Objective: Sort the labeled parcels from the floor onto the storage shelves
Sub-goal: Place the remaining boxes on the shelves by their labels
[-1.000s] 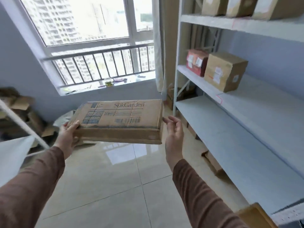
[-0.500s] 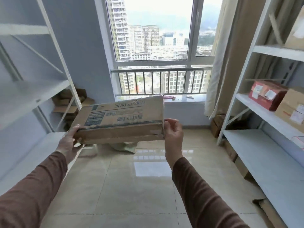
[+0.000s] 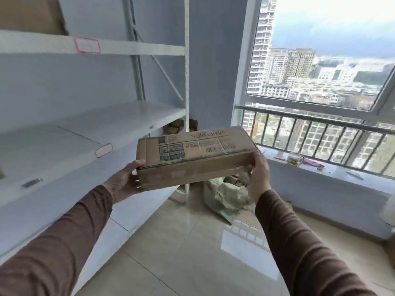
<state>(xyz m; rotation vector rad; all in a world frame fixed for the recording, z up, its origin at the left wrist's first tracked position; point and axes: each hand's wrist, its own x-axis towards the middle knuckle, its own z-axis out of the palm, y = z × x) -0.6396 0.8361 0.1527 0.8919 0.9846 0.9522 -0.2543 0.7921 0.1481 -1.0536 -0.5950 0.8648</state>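
A flat brown cardboard parcel [image 3: 193,155] with a printed label and barcode on top is held level in front of me, above the floor. My left hand [image 3: 126,180] grips its left end, thumb on the top edge. My right hand [image 3: 257,174] grips its right end. To the left stands a white storage shelf [image 3: 89,129]; its middle board is bare and carries a pink-edged tag [image 3: 103,150]. The board above has another tag [image 3: 87,45] and a brown box [image 3: 30,14] at the top left corner.
A pale green bag [image 3: 224,198] and some cardboard boxes [image 3: 177,128] lie on the tiled floor by the shelf's upright post [image 3: 186,82]. A window with a railing [image 3: 310,118] fills the right side; a glass cup [image 3: 294,158] stands on its sill.
My view has swung left from the right-hand shelves, past the window, to the left-hand shelf. Both hands still hold the parcel, which now sits close to that shelf's middle board.
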